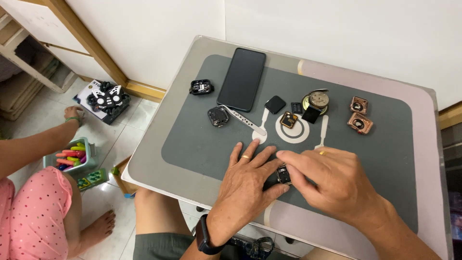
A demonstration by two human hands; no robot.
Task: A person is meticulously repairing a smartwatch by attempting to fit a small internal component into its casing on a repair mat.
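Both hands on a small watch body near the counter's front edge

Left hand (250, 178) lies flat, fingers spread, steadying the watch body (283, 174); right hand (332, 180) pinches it narrowly; best kept pressed to the grey mat (192, 144); farther back, a copper case (359, 123); black phone (241, 79) near the far edge.

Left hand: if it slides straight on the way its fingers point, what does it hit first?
Probably the white ring pad on the grey mat: the left hand has fingers pointing up-right toward it. Depth is unclear.
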